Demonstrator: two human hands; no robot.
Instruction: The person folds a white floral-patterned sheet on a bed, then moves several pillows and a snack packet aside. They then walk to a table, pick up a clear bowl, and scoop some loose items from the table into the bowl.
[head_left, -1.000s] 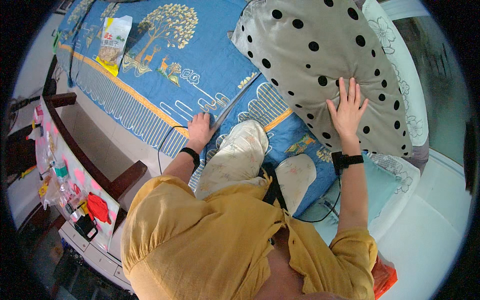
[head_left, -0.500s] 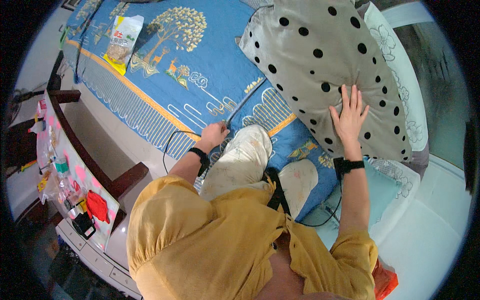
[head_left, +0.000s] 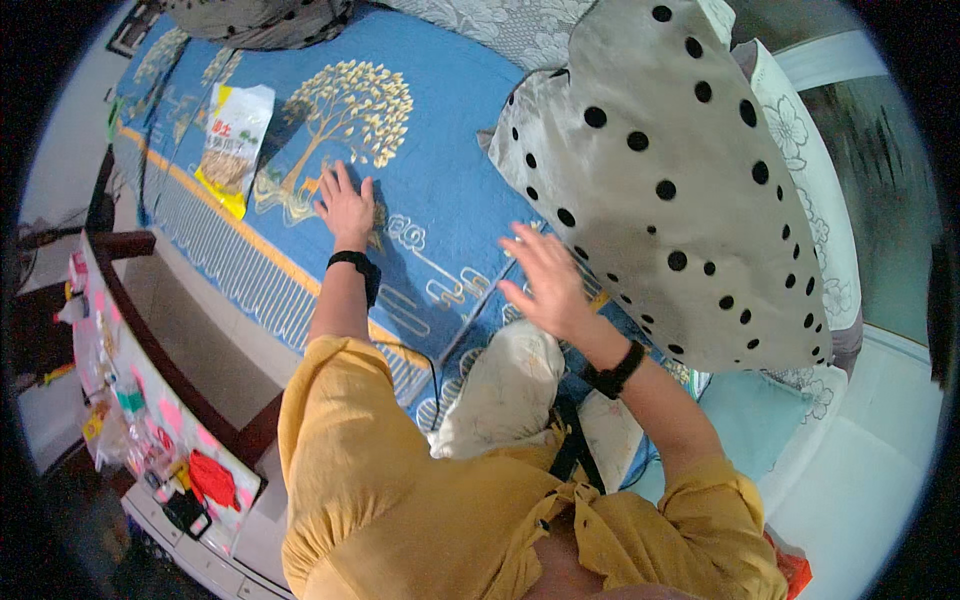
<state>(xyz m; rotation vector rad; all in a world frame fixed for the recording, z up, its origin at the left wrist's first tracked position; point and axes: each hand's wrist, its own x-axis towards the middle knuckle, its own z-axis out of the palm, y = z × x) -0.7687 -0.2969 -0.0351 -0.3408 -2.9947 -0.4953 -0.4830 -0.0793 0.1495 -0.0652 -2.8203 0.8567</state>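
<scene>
Palms: left hand [head_left: 346,208] flat on bedspread [head_left: 450,190].

Left hand [head_left: 347,208] flat on blue bedspread [head_left: 440,160]; right hand [head_left: 545,285] beside dotted pillow [head_left: 680,190].

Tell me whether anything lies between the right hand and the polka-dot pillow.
Nothing visible does. The right hand hangs open just left of the polka-dot pillow, with only bare blue bedspread beneath the gap. The left hand presses flat on the bedspread farther left.

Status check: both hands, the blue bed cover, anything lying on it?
Left hand flat on blue bed cover, fingers spread. Right hand open, beside polka-dot pillow. Snack packet lies on cover beyond left hand.
</scene>
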